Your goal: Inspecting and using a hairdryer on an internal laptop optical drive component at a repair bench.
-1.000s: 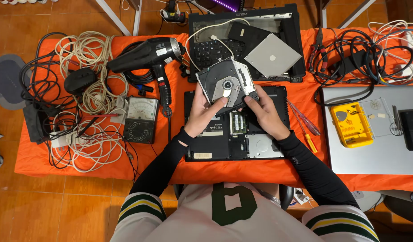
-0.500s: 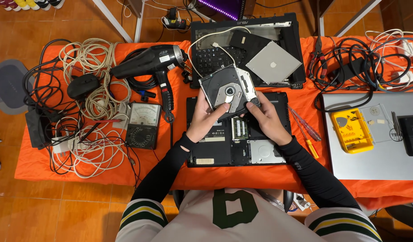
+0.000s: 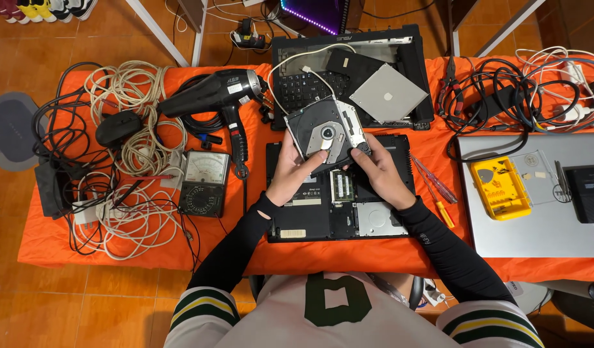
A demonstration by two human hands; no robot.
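Above the opened laptop base [image 3: 339, 193], head view: our left hand [image 3: 294, 171] and right hand [image 3: 374, 171] clamp the optical drive [image 3: 326, 131] by its near edges, tray up, lifted clear so its mechanism faces us.

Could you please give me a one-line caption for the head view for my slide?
Both hands, left and right, hold an optical drive above an opened laptop base on an orange table.

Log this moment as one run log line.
left hand: holds disc drive | right hand: holds same drive | drive: raised above opened laptop base | surface: orange table
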